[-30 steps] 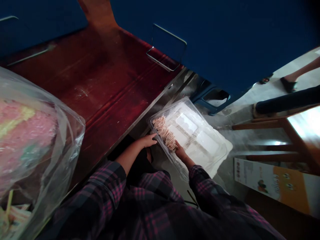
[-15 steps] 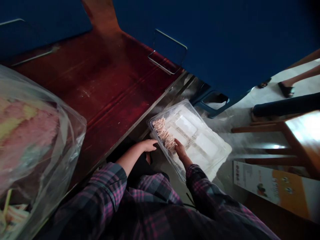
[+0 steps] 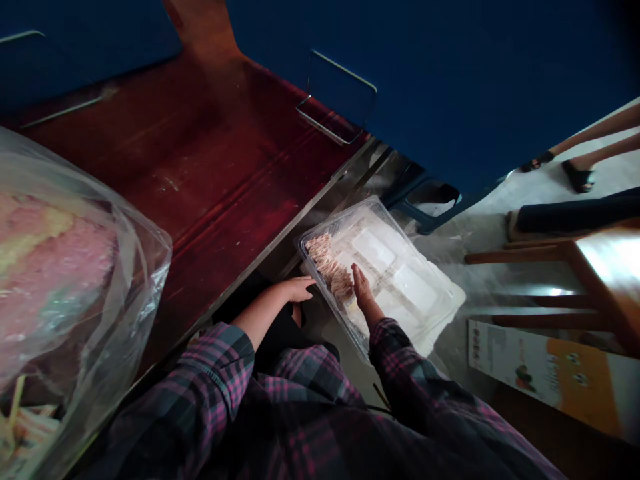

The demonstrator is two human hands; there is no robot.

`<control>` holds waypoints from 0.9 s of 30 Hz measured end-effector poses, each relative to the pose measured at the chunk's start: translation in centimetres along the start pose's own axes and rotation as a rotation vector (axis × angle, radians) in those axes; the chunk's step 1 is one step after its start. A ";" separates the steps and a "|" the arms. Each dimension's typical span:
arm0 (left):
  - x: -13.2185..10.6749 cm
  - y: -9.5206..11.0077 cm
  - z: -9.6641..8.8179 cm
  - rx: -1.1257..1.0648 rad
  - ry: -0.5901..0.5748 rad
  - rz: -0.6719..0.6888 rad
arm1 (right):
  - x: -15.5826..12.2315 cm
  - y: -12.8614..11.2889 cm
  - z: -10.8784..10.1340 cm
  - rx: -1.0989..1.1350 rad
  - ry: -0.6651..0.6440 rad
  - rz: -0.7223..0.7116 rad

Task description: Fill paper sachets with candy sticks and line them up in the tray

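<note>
A clear plastic tray (image 3: pixel 407 250) with a whitish, compartmented bottom lies tilted beside the table. Bunched along its left side is a row of thin, pale pinkish strips (image 3: pixel 330 265); I cannot tell what they are made of. My right hand (image 3: pixel 363 291) is inside the tray, held flat with the fingers stretched out, its palm side against or just beside the lower end of the strips. At the tray's left rim, my left hand (image 3: pixel 299 289) has its fingers extended, fingertips at the edge; whether they touch it is unclear.
A dark red wooden table (image 3: pixel 220 153) is on the left, bearing a clear plastic bag (image 3: pixel 135 267) of pink and yellow stuff. Blue stools or panels (image 3: pixel 425 80) stand above. At right are a wooden stool (image 3: pixel 595 280), a printed carton (image 3: pixel 540 370) and another person's feet (image 3: pixel 577 175).
My right hand has straightened from a bent, pinching shape at the strips to a flat one. The strips look more spread out. My left hand has stayed at the rim.
</note>
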State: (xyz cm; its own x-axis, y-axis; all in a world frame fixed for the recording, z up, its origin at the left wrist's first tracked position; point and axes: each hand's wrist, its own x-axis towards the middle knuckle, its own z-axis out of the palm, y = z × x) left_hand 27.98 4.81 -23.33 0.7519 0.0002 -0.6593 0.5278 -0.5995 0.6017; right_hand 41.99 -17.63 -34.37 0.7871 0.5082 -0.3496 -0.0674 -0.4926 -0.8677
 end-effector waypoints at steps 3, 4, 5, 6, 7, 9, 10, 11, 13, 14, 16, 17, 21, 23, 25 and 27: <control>0.3 -0.2 0.3 0.013 -0.051 -0.034 | 0.7 -0.9 0.6 -0.026 -0.118 -0.032; 0.3 -0.2 0.4 0.015 -0.059 -0.038 | 0.7 -1.1 0.7 -0.034 -0.138 -0.033; 0.4 -0.2 0.5 0.016 -0.065 -0.041 | 0.7 -1.1 0.6 -0.040 -0.145 -0.030; 0.4 -0.2 0.6 0.016 -0.068 -0.042 | 0.7 -1.2 0.3 -0.046 -0.138 -0.026; 0.5 -0.2 0.7 0.016 -0.072 -0.044 | 0.8 -1.2 0.1 -0.050 -0.123 -0.023; 0.5 -0.2 0.8 0.018 -0.080 -0.048 | 1.2 -1.3 -0.5 -0.055 -0.089 -0.025; 0.4 -0.2 0.9 0.020 -0.086 -0.050 | 1.4 -1.4 -0.6 -0.055 -0.078 -0.029; 0.3 -0.2 0.9 0.024 -0.091 -0.051 | 1.7 -1.6 -0.6 -0.054 -0.074 -0.033; 0.0 -0.2 0.8 0.030 -0.097 -0.053 | 2.1 -2.0 -0.1 -0.051 -0.084 -0.033; -0.2 -0.3 0.7 0.033 -0.095 -0.051 | 2.2 -2.2 0.3 -0.051 -0.097 -0.030; -0.7 -0.2 0.4 0.035 -0.087 -0.045 | 2.1 -2.6 1.1 -0.056 -0.128 -0.020; -0.9 -0.2 0.2 0.036 -0.082 -0.040 | 1.9 -2.8 1.4 -0.059 -0.140 -0.015; -1.9 0.6 -0.4 0.032 -0.025 -0.029 | 1.3 -3.9 1.4 -0.074 -0.105 0.012; -3.0 1.6 -0.6 0.023 0.045 -0.022 | 1.1 -5.0 1.0 -0.071 -0.030 0.033; -4.9 2.9 -0.7 0.007 0.134 -0.002 | 0.5 -6.8 0.5 -0.052 0.067 0.043; -7.5 4.5 -0.6 -0.015 0.216 0.037 | -0.5 -9.2 0.1 -0.008 0.158 0.028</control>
State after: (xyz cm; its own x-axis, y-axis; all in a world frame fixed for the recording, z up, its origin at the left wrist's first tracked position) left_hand 24.96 2.61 -15.41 0.8373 0.1506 -0.5255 0.5026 -0.5903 0.6316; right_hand 42.15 -13.27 -26.20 0.8715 0.3774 -0.3131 -0.0862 -0.5106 -0.8555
